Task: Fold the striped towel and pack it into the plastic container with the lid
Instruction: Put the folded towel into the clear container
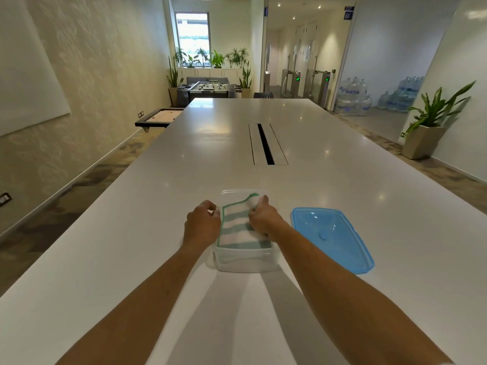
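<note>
**Towel going into the box**

Two bare forearms reach out over the long white table (158, 206). Just ahead of them stands the clear plastic container (245, 259), open on top, with the folded striped towel (237, 227) lying inside it, green and white bands running across. The towel's far end humps up above the rim near the back wall of the box.

The left hand (201, 223) sits at the container's left edge, fingers (210, 206) curled in by the towel's left border; whether they actually pinch the cloth or the rim, I cannot tell. The right hand (263, 217) lies on the towel's right side, its fingers closed into the cloth and pressing it down.

Just to the right of the container, apart from it, the blue lid (332, 238) lies on the table.

Further along the tabletop a narrow cable slot (266, 144) runs lengthwise. Beyond the table's end stands a foosball table (210, 88) with potted plants (210, 59) under a bright window, and stacked water bottles (353, 98) off to the right.
</note>
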`<action>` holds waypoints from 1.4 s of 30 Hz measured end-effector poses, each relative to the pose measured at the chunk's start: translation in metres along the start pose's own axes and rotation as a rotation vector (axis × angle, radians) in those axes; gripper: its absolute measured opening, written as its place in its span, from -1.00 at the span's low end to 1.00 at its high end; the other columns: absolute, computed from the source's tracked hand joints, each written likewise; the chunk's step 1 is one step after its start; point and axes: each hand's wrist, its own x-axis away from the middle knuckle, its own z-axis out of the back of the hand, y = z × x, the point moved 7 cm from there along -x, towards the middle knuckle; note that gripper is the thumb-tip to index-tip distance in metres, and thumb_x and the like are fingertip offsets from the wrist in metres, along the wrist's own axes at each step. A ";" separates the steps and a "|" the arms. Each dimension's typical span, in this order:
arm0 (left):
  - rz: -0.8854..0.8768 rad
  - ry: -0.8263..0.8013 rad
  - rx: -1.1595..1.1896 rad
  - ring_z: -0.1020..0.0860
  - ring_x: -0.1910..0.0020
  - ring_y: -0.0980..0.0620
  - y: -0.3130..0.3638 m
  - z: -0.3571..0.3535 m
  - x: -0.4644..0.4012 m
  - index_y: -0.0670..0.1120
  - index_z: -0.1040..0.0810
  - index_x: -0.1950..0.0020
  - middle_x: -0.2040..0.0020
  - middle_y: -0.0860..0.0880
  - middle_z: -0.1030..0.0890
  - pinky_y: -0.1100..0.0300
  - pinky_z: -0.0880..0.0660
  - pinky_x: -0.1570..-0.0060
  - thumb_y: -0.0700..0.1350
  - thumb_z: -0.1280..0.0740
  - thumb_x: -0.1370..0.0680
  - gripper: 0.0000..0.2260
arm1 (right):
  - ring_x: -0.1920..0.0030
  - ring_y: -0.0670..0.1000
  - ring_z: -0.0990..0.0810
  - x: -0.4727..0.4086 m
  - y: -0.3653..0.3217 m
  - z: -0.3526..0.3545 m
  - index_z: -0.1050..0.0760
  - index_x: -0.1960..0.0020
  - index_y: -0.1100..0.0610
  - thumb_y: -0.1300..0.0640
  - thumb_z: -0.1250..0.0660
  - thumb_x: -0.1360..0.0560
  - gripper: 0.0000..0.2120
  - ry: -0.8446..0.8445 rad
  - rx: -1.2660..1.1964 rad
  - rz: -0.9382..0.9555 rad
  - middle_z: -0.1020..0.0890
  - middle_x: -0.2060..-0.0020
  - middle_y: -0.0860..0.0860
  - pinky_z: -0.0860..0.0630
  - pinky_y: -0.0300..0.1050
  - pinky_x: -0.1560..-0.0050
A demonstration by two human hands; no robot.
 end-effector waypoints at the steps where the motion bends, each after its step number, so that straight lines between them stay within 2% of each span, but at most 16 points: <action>1: -0.006 0.003 -0.001 -0.59 0.13 -0.15 0.000 0.000 0.000 -0.09 -0.58 0.01 0.07 -0.12 -0.67 0.06 -0.52 0.08 -0.07 -0.27 -0.57 -0.87 | -0.39 0.27 -0.33 0.000 -0.001 -0.004 0.21 -0.57 0.17 0.23 -0.27 -0.55 -0.19 0.008 0.066 0.023 -0.22 -0.46 0.29 -0.36 0.08 -0.35; 3: -0.020 0.007 -0.006 -0.59 0.13 -0.15 0.001 -0.001 0.000 -0.09 -0.59 -0.01 0.07 -0.12 -0.67 0.07 -0.51 0.10 -0.07 -0.27 -0.57 -0.86 | -0.52 0.30 -0.09 0.004 -0.009 -0.008 0.27 -0.56 0.23 0.25 -0.40 -0.48 -0.03 0.108 0.225 0.141 -0.06 -0.52 0.31 -0.12 0.11 -0.51; 5: -0.030 0.014 -0.008 -0.58 0.14 -0.12 0.001 0.000 0.000 -0.09 -0.59 -0.03 0.07 -0.11 -0.67 0.12 -0.48 0.13 -0.07 -0.27 -0.57 -0.85 | -0.56 0.26 0.11 0.013 -0.029 -0.005 0.19 -0.57 0.25 0.27 -0.41 -0.46 -0.06 0.299 0.423 0.377 0.01 -0.56 0.27 0.08 0.10 -0.55; 7: -0.034 0.024 -0.006 -0.57 0.16 -0.09 0.000 0.000 0.000 -0.09 -0.59 -0.04 0.06 -0.11 -0.67 0.14 -0.44 0.15 -0.07 -0.28 -0.58 -0.85 | -0.57 0.22 0.00 0.021 -0.044 -0.006 0.01 -0.57 0.22 0.28 -0.38 -0.47 -0.19 0.337 0.471 0.592 -0.11 -0.56 0.21 -0.02 0.08 -0.55; 9: -0.037 0.032 -0.011 -0.55 0.18 -0.06 0.000 -0.001 0.000 -0.09 -0.60 -0.06 0.04 -0.11 -0.67 0.15 -0.42 0.15 -0.07 -0.28 -0.58 -0.84 | -0.51 0.19 -0.21 0.019 -0.042 -0.017 -0.18 -0.53 0.16 0.07 -0.31 -0.56 -0.39 0.147 0.481 0.604 -0.29 -0.50 0.16 -0.20 0.12 -0.48; 10: -0.036 0.035 -0.017 -0.54 0.18 -0.05 0.000 -0.001 0.000 -0.09 -0.60 -0.06 0.03 -0.12 -0.67 0.16 -0.42 0.15 -0.07 -0.29 -0.58 -0.84 | -0.52 0.20 -0.18 0.016 -0.034 -0.027 -0.18 -0.53 0.12 -0.09 -0.22 -0.59 -0.41 0.030 0.560 0.536 -0.28 -0.50 0.15 -0.17 0.19 -0.48; 13: -0.035 0.039 -0.025 -0.52 0.18 -0.03 0.000 0.000 0.000 -0.09 -0.59 -0.07 0.02 -0.11 -0.67 0.16 -0.40 0.16 -0.06 -0.29 -0.58 -0.84 | -0.57 0.16 0.20 0.007 -0.004 -0.049 0.12 -0.59 0.01 -0.31 0.03 -0.58 -0.29 -0.225 0.751 0.342 0.10 -0.60 0.09 0.25 0.33 -0.48; 17: -0.048 0.022 -0.027 -0.52 0.17 -0.04 0.001 -0.001 0.000 -0.09 -0.59 -0.07 0.02 -0.12 -0.66 0.15 -0.42 0.14 -0.07 -0.28 -0.58 -0.85 | -0.56 0.09 0.31 0.003 -0.001 -0.058 0.21 -0.58 -0.07 -0.45 0.09 -0.50 -0.19 -0.288 0.873 0.346 0.21 -0.59 -0.01 0.41 0.48 -0.35; 23: -0.044 0.027 -0.019 -0.52 0.20 0.00 0.000 -0.003 0.000 -0.08 -0.57 -0.08 0.03 -0.10 -0.65 0.18 -0.39 0.22 -0.08 -0.28 -0.59 -0.86 | -0.58 0.03 0.15 0.011 -0.005 -0.053 0.04 -0.58 -0.16 -0.39 0.06 -0.54 -0.33 -0.353 0.744 0.382 0.02 -0.60 -0.11 0.26 0.51 -0.39; 25: -0.046 0.021 -0.010 -0.53 0.20 -0.03 -0.001 -0.003 0.000 -0.07 -0.57 -0.06 0.04 -0.10 -0.65 0.16 -0.40 0.19 -0.07 -0.27 -0.59 -0.86 | -0.56 0.09 -0.12 0.016 -0.015 -0.045 -0.17 -0.54 -0.09 -0.30 -0.03 -0.57 -0.40 -0.243 0.647 0.426 -0.24 -0.55 -0.04 0.06 0.45 -0.43; 27: -0.050 0.013 0.002 -0.54 0.18 -0.06 -0.001 -0.002 0.001 -0.07 -0.58 -0.05 0.05 -0.11 -0.66 0.14 -0.43 0.13 -0.06 -0.27 -0.58 -0.85 | -0.38 0.13 -0.45 0.025 -0.033 -0.027 -0.39 -0.43 0.02 -0.16 -0.18 -0.59 -0.52 -0.067 0.420 0.521 -0.50 -0.39 0.04 -0.28 0.27 -0.40; 30: -0.046 0.007 0.009 -0.55 0.13 -0.11 -0.002 -0.002 0.001 -0.07 -0.59 -0.04 0.04 -0.12 -0.67 0.11 -0.46 0.09 -0.05 -0.27 -0.58 -0.84 | -0.14 0.02 -0.61 0.040 -0.042 0.017 -0.59 -0.21 0.07 -0.02 -0.28 -0.58 -0.72 0.253 0.058 0.587 -0.67 -0.16 0.01 -0.50 -0.01 -0.21; 33: -0.044 0.005 0.015 -0.55 0.12 -0.12 0.000 -0.001 0.003 -0.09 -0.60 -0.05 0.03 -0.13 -0.67 0.10 -0.45 0.08 -0.06 -0.27 -0.58 -0.83 | -0.05 0.03 -0.61 0.047 -0.018 0.063 -0.61 -0.10 0.07 0.03 -0.29 -0.55 -0.80 0.506 -0.038 0.495 -0.68 -0.05 0.03 -0.53 0.00 -0.11; 36: -0.039 0.006 0.018 -0.58 0.06 -0.16 0.001 0.001 0.005 -0.10 -0.61 -0.08 -0.01 -0.15 -0.67 0.02 -0.53 -0.01 -0.06 -0.26 -0.58 -0.81 | -0.11 0.15 -0.57 0.048 0.032 0.098 -0.56 -0.14 0.08 0.03 -0.30 -0.50 -0.75 0.655 0.054 0.296 -0.64 -0.07 0.10 -0.49 0.07 -0.12; 38: -0.034 0.008 0.024 -0.59 0.04 -0.18 0.003 0.002 0.006 -0.10 -0.61 -0.09 -0.03 -0.15 -0.67 -0.04 -0.55 -0.05 -0.05 -0.26 -0.58 -0.80 | -0.17 0.22 -0.51 0.048 0.073 0.112 -0.48 -0.21 0.10 -0.02 -0.31 -0.46 -0.64 0.658 0.198 0.098 -0.59 -0.13 0.15 -0.42 0.11 -0.14; 42: -0.021 0.014 0.017 -0.59 0.03 -0.19 0.004 0.003 0.008 -0.10 -0.63 -0.08 -0.02 -0.16 -0.68 0.01 -0.53 -0.02 -0.06 -0.27 -0.57 -0.80 | -0.27 0.24 -0.40 0.054 0.150 0.120 -0.28 -0.37 0.09 -0.27 -0.31 -0.36 -0.29 0.469 0.423 -0.249 -0.48 -0.23 0.19 -0.32 0.15 -0.19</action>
